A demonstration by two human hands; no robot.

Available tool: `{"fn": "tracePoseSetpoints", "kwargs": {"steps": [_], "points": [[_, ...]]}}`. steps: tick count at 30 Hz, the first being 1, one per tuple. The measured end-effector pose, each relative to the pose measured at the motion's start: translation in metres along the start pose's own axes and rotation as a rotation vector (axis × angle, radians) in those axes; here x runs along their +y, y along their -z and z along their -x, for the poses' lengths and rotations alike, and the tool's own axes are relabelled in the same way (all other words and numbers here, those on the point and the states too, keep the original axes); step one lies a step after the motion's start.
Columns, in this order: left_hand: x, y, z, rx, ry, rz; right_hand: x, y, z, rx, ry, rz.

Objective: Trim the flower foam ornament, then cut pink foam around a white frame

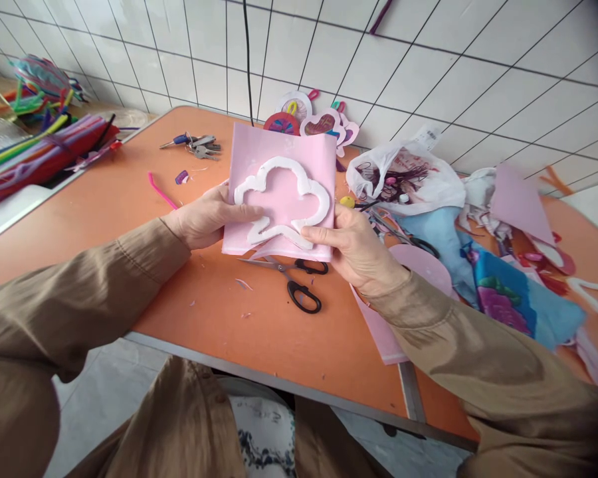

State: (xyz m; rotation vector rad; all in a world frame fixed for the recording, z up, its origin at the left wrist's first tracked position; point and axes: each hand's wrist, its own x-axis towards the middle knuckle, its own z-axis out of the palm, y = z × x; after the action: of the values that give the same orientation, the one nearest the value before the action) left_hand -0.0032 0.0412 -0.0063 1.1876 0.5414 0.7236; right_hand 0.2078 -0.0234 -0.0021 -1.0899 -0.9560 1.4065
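Observation:
Between both hands is a pink sheet (282,141), raised above the table, with a white club-shaped outline (321,208) lying against it. My left hand (212,214) grips the sheet's left edge, its thumb pressed on the outline. On the right edge, my right hand (361,245) has its fingers behind the sheet and its thumb on the outline's lower right. A small slit or flap shows at the sheet's lower edge. Just below it, black-handled scissors (303,297) lie on the table with their blades partly hidden by the sheet.
Keys (202,146) and a pink pipe cleaner (160,190) lie on the orange table (189,345). Heart-shaped and round ornaments (323,124) lean by the tiled wall. At right are a white plastic bag (431,189), blue fabric (441,232) and pink scraps; colourful pipe cleaners (44,156) fill the left.

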Motion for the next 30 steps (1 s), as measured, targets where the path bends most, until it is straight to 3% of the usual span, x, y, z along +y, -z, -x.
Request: {"fn": "tracePoseSetpoints", "kwargs": {"steps": [6, 18, 30], "points": [[-0.0015, -0.0013, 0.0005, 0.034, 0.043, 0.038, -0.0028, -0.0029, 0.0013, -0.022, -0.007, -0.037], [-0.0071, 0.0015, -0.0014, 0.057, 0.064, 0.051, -0.0038, -0.0053, 0.0012, 0.055, -0.055, -0.039], [-0.0068, -0.0020, -0.0006, 0.127, 0.081, 0.018, 0.0009, -0.0012, -0.0028, 0.037, 0.060, 0.040]]}}
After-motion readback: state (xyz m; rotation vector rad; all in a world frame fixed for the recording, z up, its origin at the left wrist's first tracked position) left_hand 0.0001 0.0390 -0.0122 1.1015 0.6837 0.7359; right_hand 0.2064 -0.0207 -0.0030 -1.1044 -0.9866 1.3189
